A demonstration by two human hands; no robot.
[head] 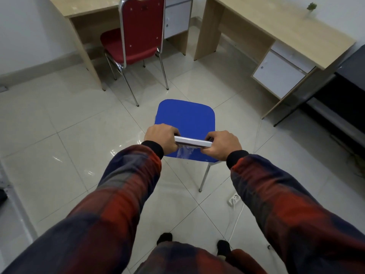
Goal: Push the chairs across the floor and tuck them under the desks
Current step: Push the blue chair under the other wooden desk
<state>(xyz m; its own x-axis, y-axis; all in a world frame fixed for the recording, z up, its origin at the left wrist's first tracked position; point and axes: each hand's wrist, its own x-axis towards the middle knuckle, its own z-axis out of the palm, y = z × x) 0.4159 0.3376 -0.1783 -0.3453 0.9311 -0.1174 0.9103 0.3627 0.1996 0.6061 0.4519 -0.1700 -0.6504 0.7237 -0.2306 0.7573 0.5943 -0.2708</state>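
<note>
A blue chair (pixel 185 117) with chrome legs stands on the tiled floor right in front of me. My left hand (pixel 161 137) grips the left end of its chrome top rail. At the rail's right end, my right hand (pixel 223 145) grips it too. A red chair (pixel 141 28) with a chrome frame sits partly under the left wooden desk (pixel 87 8), its backrest facing me. A second wooden desk (pixel 276 28) runs along the right wall, with open floor beneath it.
A white drawer unit (pixel 276 74) hangs under the right desk's near end. Dark furniture (pixel 343 91) stands at the far right. A white power strip (pixel 234 198) and its cable lie on the floor by the blue chair's rear right leg. My feet show at the bottom.
</note>
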